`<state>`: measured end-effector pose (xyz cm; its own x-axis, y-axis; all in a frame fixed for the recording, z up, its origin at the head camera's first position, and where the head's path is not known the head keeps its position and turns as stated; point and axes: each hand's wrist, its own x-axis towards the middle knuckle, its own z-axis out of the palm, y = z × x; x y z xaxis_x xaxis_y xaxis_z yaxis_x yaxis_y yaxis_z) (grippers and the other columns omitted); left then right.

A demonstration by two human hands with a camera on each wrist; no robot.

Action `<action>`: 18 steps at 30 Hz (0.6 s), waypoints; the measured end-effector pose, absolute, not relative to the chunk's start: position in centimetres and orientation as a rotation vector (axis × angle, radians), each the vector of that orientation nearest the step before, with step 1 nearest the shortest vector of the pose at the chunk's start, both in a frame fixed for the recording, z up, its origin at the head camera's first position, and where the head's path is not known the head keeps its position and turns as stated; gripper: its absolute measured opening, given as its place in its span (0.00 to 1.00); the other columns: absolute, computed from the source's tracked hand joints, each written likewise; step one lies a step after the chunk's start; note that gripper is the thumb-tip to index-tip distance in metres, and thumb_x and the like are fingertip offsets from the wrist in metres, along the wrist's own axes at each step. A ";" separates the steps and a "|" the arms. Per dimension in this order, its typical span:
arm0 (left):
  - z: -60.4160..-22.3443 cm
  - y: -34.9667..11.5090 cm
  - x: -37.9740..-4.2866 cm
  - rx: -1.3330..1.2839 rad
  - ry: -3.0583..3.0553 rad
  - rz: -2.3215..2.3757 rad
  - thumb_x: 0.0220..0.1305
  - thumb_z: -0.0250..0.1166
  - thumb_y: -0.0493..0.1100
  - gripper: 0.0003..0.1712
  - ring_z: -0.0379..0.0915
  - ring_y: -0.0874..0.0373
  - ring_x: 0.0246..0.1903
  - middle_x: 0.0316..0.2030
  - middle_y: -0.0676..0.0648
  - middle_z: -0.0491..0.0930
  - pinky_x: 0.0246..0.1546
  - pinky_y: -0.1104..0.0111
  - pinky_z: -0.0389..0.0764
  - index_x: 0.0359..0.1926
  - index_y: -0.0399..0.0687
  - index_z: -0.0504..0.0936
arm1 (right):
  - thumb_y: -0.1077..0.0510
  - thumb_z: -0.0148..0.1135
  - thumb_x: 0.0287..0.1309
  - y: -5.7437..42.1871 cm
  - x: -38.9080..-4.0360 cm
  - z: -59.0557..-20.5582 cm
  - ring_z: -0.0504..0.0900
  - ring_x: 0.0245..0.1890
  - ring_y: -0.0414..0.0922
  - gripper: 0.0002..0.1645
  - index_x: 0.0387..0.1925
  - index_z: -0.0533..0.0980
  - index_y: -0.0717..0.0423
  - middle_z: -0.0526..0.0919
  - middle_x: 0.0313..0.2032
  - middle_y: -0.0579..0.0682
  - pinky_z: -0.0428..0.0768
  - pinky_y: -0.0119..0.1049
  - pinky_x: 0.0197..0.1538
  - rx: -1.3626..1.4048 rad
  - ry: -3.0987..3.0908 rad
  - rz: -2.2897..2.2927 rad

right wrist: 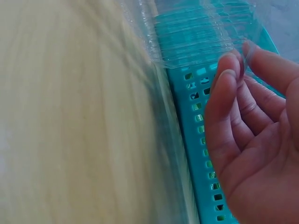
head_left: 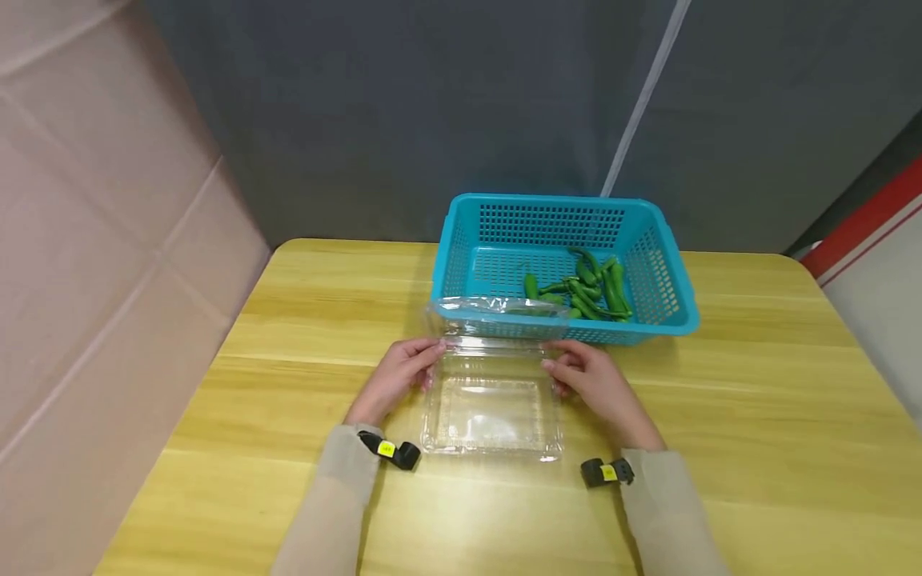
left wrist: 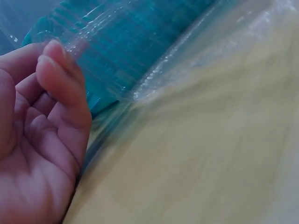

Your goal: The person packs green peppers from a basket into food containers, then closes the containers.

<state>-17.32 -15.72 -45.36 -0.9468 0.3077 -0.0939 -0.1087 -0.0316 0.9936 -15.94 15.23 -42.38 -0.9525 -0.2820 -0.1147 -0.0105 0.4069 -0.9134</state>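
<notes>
A clear plastic clamshell box (head_left: pixel 493 408) lies in front of the person, its lid (head_left: pixel 497 320) raised at the back against the basket's near wall. At the left end of its hinge, the left hand (head_left: pixel 399 372) pinches the plastic between thumb and fingers. The right hand (head_left: pixel 594 384) pinches the opposite end the same way. Both wrist views show the fingertips of the left hand (left wrist: pixel 51 107) and right hand (right wrist: pixel 252 121) meeting at the clear plastic's edge. Through the box's see-through base, only wood grain shows.
Just behind the box stands a turquoise slotted basket (head_left: pixel 461 240) holding several green peppers (head_left: pixel 587 288), mostly toward its right side. Everything is on a wooden table (head_left: pixel 324 320). A dark grey panel (head_left: pixel 396 120) rises behind the table, and a pale wall (head_left: pixel 108 240) borders the left.
</notes>
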 end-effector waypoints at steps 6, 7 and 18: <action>-45.4 -15.5 -17.7 0.242 1.976 2.025 0.59 0.59 0.52 0.21 0.65 0.62 0.16 0.20 0.49 0.68 0.15 0.74 0.70 0.48 0.43 0.77 | 0.44 0.57 0.55 15.4 -16.0 -41.9 0.77 0.24 0.49 0.29 0.54 0.69 0.54 0.78 0.28 0.54 0.78 0.39 0.28 -0.268 2.452 -1.534; -45.3 -15.5 -17.7 0.236 1.992 2.016 0.58 0.59 0.53 0.21 0.65 0.62 0.16 0.20 0.49 0.68 0.15 0.74 0.69 0.48 0.44 0.78 | 0.43 0.57 0.55 15.4 -16.0 -41.8 0.77 0.24 0.49 0.29 0.54 0.69 0.54 0.78 0.28 0.54 0.78 0.39 0.28 -0.264 2.451 -1.534; -45.2 -15.9 -17.8 0.174 2.089 1.951 0.59 0.59 0.49 0.16 0.64 0.61 0.13 0.17 0.47 0.70 0.12 0.72 0.67 0.45 0.46 0.80 | 0.39 0.55 0.55 16.0 -15.8 -41.6 0.77 0.28 0.49 0.31 0.53 0.69 0.54 0.78 0.30 0.55 0.78 0.39 0.32 -0.193 2.424 -1.593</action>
<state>-17.76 -15.88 -45.16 -0.9545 0.2735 -0.1187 -0.0998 0.0820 0.9916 -15.80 15.98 -41.60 -0.9640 -0.2364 -0.1216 0.0179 0.3989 -0.9168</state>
